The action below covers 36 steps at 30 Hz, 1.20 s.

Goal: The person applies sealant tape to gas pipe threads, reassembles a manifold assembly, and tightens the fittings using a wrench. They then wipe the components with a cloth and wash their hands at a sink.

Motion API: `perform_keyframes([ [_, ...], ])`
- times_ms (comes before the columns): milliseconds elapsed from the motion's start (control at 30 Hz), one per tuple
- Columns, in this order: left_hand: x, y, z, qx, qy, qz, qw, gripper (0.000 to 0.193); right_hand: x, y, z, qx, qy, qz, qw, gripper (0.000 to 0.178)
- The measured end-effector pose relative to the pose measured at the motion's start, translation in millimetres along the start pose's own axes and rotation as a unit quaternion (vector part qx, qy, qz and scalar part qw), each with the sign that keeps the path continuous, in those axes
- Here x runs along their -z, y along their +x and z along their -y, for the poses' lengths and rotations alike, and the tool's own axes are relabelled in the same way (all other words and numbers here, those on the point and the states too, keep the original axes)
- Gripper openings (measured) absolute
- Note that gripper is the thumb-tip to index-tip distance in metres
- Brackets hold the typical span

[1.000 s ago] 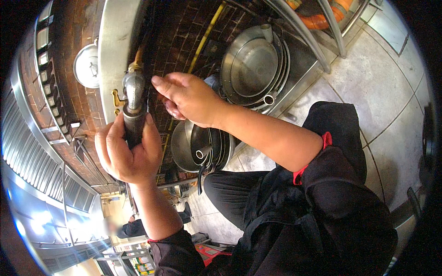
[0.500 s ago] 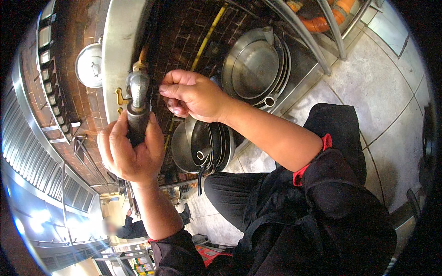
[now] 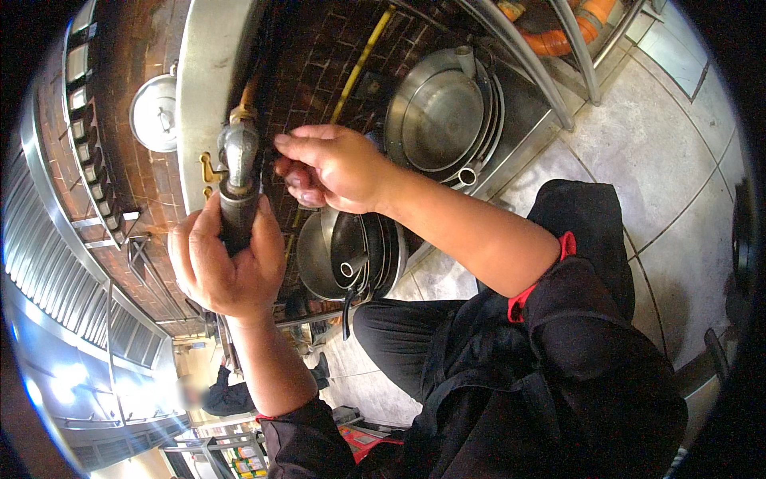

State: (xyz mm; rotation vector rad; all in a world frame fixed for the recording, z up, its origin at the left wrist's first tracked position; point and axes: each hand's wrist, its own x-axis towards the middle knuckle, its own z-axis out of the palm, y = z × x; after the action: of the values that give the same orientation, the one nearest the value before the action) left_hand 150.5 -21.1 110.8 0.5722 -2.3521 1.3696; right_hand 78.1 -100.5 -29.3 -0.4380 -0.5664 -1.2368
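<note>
My left hand [image 3: 227, 263] is wrapped round a dark grey, thick cylindrical sleeve [image 3: 238, 214]. The sleeve's far end meets a metal pipe elbow [image 3: 238, 149], which joins a brass-coloured pipe beneath a steel edge. Just right of the elbow, apart from it, is my right hand [image 3: 339, 168]. Its thumb and forefinger come together towards the elbow, and the other fingers curl under with dark smudges on them. Whether anything small sits between those fingertips is too hard to make out.
Stacked metal pans [image 3: 443, 116] and a second stack of dark pans [image 3: 351, 251] lie on a low shelf. A yellow pipe [image 3: 363, 60] runs along the brick wall. Brass valve handles [image 3: 209, 169] stick out beside the elbow. Another person [image 3: 227, 397] is in the background.
The fingers of my right hand have shifted slightly, the curled ones dropping a little lower. My left hand stays in place on the sleeve. The person in the background has moved a little.
</note>
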Motion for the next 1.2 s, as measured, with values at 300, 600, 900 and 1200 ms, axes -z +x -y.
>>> perform_keyframes([
  [300,2,-1,-1,0.015,-0.005,0.012,1.000,0.032,-9,-1,1,0.034,-0.055,-0.068,0.996,0.031],
  [600,1,-1,-1,0.016,-0.017,0.003,1.000,0.031,-3,-1,-3,0.026,0.026,-0.082,0.996,0.031],
  [900,0,-1,0,0.016,-0.011,0.006,1.000,0.031,-14,-2,-7,0.003,0.072,-0.108,0.992,0.034],
  [1200,0,-1,-1,0.015,-0.014,0.003,1.000,0.030,-16,0,-9,0.059,0.042,-0.126,0.989,0.029],
])
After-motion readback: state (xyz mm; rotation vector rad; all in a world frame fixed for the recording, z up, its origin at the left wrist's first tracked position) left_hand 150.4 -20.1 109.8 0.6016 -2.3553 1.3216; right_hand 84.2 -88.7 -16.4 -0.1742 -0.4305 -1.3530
